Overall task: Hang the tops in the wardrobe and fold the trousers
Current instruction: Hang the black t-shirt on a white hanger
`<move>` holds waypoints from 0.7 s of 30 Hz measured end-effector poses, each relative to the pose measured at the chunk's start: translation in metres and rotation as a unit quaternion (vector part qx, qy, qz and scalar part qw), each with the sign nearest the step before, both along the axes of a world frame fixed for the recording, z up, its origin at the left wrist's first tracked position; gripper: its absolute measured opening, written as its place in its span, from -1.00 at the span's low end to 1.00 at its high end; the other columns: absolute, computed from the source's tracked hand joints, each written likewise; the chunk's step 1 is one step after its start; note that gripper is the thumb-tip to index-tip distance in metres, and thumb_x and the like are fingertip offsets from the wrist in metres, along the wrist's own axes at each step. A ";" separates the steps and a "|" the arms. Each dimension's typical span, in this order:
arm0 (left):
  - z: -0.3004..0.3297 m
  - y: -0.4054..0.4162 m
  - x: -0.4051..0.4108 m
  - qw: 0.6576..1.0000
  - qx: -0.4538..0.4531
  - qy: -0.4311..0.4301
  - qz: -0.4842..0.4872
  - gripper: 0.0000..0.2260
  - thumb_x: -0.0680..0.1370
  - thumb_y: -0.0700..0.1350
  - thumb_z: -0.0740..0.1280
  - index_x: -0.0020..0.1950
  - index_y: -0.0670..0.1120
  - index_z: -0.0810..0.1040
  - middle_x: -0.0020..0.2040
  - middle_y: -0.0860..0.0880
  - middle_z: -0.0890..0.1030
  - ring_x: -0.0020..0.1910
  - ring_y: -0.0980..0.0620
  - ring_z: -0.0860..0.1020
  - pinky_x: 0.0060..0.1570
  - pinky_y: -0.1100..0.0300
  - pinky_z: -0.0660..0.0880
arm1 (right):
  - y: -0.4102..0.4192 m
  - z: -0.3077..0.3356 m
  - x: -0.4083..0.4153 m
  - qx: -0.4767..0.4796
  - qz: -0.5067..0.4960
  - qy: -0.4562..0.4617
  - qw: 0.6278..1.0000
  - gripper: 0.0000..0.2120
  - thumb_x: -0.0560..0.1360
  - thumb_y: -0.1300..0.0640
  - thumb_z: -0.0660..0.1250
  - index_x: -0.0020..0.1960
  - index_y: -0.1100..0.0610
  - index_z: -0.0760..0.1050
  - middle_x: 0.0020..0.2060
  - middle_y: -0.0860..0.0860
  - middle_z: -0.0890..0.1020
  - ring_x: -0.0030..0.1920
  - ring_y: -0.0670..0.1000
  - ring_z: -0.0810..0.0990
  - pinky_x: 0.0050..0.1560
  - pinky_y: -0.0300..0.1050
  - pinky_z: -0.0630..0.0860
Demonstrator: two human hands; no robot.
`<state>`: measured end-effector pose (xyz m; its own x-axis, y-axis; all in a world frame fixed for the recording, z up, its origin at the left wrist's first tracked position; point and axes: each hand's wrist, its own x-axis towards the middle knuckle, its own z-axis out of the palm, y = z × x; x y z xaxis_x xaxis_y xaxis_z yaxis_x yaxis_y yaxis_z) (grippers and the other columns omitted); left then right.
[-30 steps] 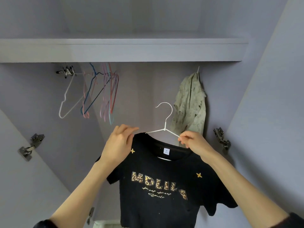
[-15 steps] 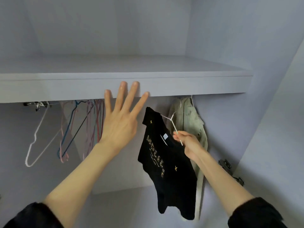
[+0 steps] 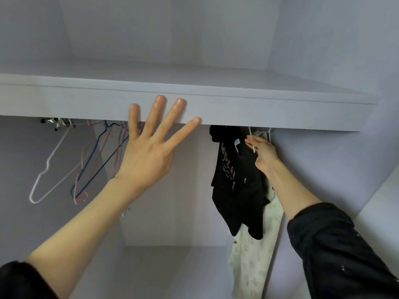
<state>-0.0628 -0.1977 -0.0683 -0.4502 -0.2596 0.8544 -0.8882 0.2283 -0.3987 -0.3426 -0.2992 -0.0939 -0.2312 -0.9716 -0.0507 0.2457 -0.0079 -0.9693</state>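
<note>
A black T-shirt with gold lettering hangs edge-on from a white wire hanger, just under the wardrobe shelf. My right hand pinches the hanger's wire at the shirt's collar. The hanger's hook disappears behind the shelf edge, so the rail is hidden. A pale patterned top hangs right behind the black shirt. My left hand is raised in front of the shelf with fingers spread and straight, holding nothing.
Several empty hangers, white, blue and pink, hang at the left under the shelf, next to a metal rail bracket. The wardrobe's right wall stands close to the hung clothes. Bare back wall shows between the two groups.
My right hand has lifted the black shirt higher and further right, up under the shelf beside the pale top. My left hand, which let go of the shirt, stays spread and raised.
</note>
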 end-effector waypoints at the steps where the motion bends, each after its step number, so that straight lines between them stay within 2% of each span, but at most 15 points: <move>1: 0.000 0.000 0.000 1.000 -0.002 0.001 0.002 -0.16 0.34 -0.42 0.25 0.52 0.09 0.05 0.51 -0.11 0.04 0.52 -0.10 -0.21 0.37 -0.26 -0.19 | -0.005 0.000 -0.001 0.006 0.003 -0.003 1.000 -0.71 0.58 0.24 0.23 0.29 0.27 0.45 -0.04 0.02 0.60 0.13 -0.01 0.52 0.36 0.03 0.36; 3: 0.000 0.000 0.000 1.000 -0.004 -0.001 0.008 -0.15 0.34 -0.42 0.26 0.52 0.09 0.06 0.51 -0.11 0.04 0.52 -0.10 -0.21 0.37 -0.26 -0.17 | -0.013 -0.004 -0.006 0.028 0.001 -0.001 1.000 -0.73 0.56 0.27 0.27 0.25 0.26 0.48 -0.11 0.02 0.61 0.04 -0.03 0.56 0.33 0.05 0.40; 7: 0.000 0.000 0.001 1.000 -0.015 -0.006 0.022 -0.15 0.34 -0.41 0.26 0.53 0.09 0.06 0.52 -0.10 0.01 0.53 -0.12 -0.18 0.38 -0.26 -0.16 | -0.022 -0.016 -0.017 0.063 -0.030 0.058 0.996 -0.75 0.53 0.35 0.27 0.20 0.29 0.49 0.06 0.12 0.61 -0.10 -0.02 0.59 0.23 -0.04 0.46; 9: 0.000 -0.001 -0.001 0.999 -0.023 -0.007 0.029 -0.16 0.35 -0.40 0.23 0.54 0.09 0.04 0.53 -0.10 -0.01 0.52 -0.12 -0.18 0.38 -0.27 -0.16 | -0.025 -0.017 -0.025 0.080 -0.070 0.092 0.990 -0.77 0.56 0.33 0.21 0.19 0.30 0.49 0.06 0.11 0.62 -0.15 -0.03 0.59 0.04 -0.12 0.48; 11: -0.002 -0.001 -0.003 0.999 -0.031 -0.002 0.039 -0.18 0.36 -0.39 0.21 0.54 0.09 0.03 0.56 -0.06 -0.12 0.52 -0.13 -0.18 0.38 -0.27 -0.16 | -0.027 -0.017 -0.034 0.105 -0.135 0.153 0.973 -0.77 0.57 0.28 0.19 0.17 0.32 0.50 0.08 0.11 0.64 -0.13 0.02 0.59 -0.31 -0.24 0.49; 12: -0.002 0.000 -0.004 0.999 -0.030 0.003 0.041 -0.19 0.38 -0.39 0.20 0.54 0.09 0.03 0.56 -0.04 -0.16 0.52 -0.13 -0.19 0.38 -0.28 -0.17 | -0.025 -0.017 -0.038 0.112 -0.165 0.186 0.962 -0.76 0.57 0.27 0.19 0.17 0.33 0.52 0.08 0.13 0.64 -0.11 0.06 0.60 -0.39 -0.25 0.50; 13: -0.003 0.002 -0.007 0.999 -0.024 0.009 0.042 -0.19 0.38 -0.39 0.20 0.54 0.09 0.03 0.56 -0.03 -0.17 0.52 -0.14 -0.19 0.38 -0.28 -0.17 | -0.022 -0.017 -0.042 0.111 -0.190 0.211 0.952 -0.76 0.57 0.27 0.20 0.16 0.33 0.53 0.08 0.15 0.63 -0.05 0.12 0.61 -0.31 -0.18 0.56; 14: -0.004 0.004 -0.009 0.999 -0.013 0.018 0.042 -0.20 0.38 -0.39 0.20 0.54 0.09 0.03 0.56 -0.06 -0.14 0.52 -0.16 -0.19 0.38 -0.28 -0.18 | -0.019 -0.017 -0.044 0.109 -0.209 0.228 0.945 -0.75 0.56 0.25 0.21 0.15 0.34 0.54 0.09 0.18 0.63 0.02 0.18 0.61 -0.14 -0.06 0.60; 16: -0.006 0.009 -0.014 0.998 0.014 0.037 0.043 -0.19 0.37 -0.41 0.23 0.52 0.07 0.05 0.53 -0.11 -0.02 0.51 -0.23 -0.13 0.37 -0.29 -0.17 | -0.011 -0.015 -0.044 0.109 -0.226 0.251 0.935 -0.74 0.56 0.26 0.20 0.17 0.35 0.52 0.12 0.25 0.60 0.12 0.24 0.58 0.09 0.10 0.55; 19: -0.009 0.018 -0.022 0.996 0.043 0.066 0.049 -0.23 0.37 -0.41 0.23 0.52 0.01 0.11 0.51 -0.13 0.04 0.48 -0.28 -0.05 0.38 -0.29 -0.16 | 0.008 -0.011 -0.036 0.081 -0.197 0.314 0.925 -0.68 0.53 0.33 0.17 0.28 0.31 0.41 0.22 0.26 0.52 0.20 0.26 0.51 0.18 0.10 0.48; 21: -0.013 0.027 -0.025 0.994 0.066 0.074 0.047 -0.29 0.39 -0.37 0.20 0.51 -0.02 0.13 0.52 -0.14 0.05 0.49 -0.28 -0.03 0.38 -0.30 -0.11 | 0.028 -0.012 -0.026 0.023 -0.170 0.415 0.894 -0.62 0.54 0.32 0.18 0.35 0.29 0.31 0.28 0.25 0.43 0.27 0.25 0.43 0.22 0.10 0.39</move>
